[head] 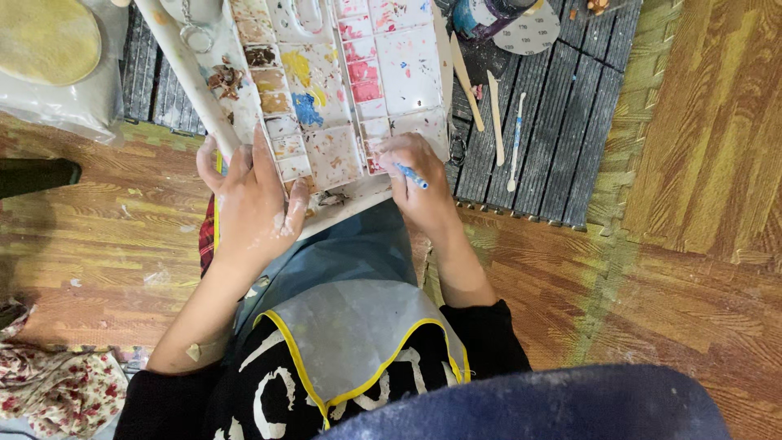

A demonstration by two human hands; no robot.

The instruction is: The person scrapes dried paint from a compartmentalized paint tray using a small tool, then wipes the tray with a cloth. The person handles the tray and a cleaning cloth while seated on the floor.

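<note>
palette point(326, 81): top cut off | brush point(414, 176): tip hidden by right hand point(419, 183)
</note>
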